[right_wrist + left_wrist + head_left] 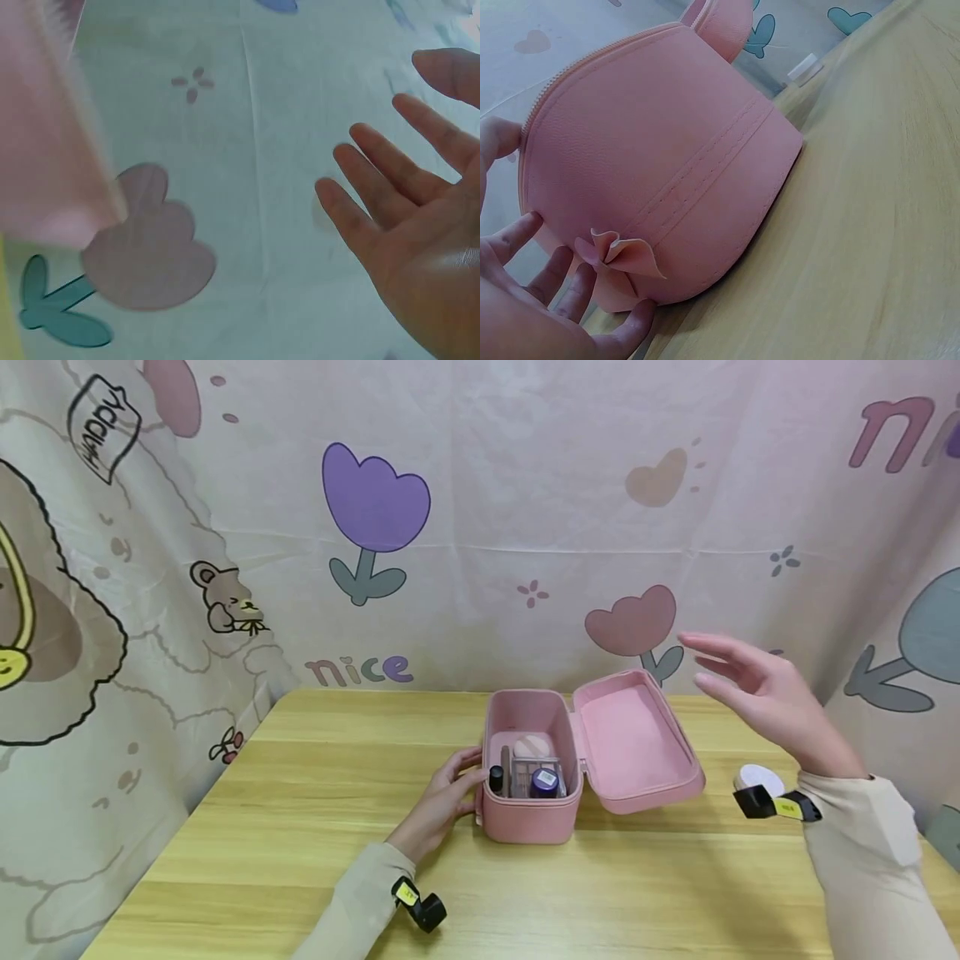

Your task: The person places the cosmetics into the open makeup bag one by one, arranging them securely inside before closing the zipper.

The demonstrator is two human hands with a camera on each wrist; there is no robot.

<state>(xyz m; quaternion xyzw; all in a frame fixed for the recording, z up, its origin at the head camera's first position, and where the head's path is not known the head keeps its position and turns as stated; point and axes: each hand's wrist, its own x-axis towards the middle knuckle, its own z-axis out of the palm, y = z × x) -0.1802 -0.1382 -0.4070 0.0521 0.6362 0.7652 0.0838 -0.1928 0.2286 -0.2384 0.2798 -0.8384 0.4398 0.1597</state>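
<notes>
A pink cosmetic case stands on the table with its lid swung over to the right. Inside lie a blue-lidded jar, a clear-covered palette, a round puff, a slim brown stick and a small black-capped item. Spread fingers of my left hand rest against the case's left side, around a pink bow visible in the left wrist view. My right hand is raised in the air right of the lid, holding nothing, its fingers apart in the right wrist view.
A white round lid-like thing sits on the wooden table at the right, partly covered by the right wrist's black camera. Patterned cloth hangs behind the table and along its left side.
</notes>
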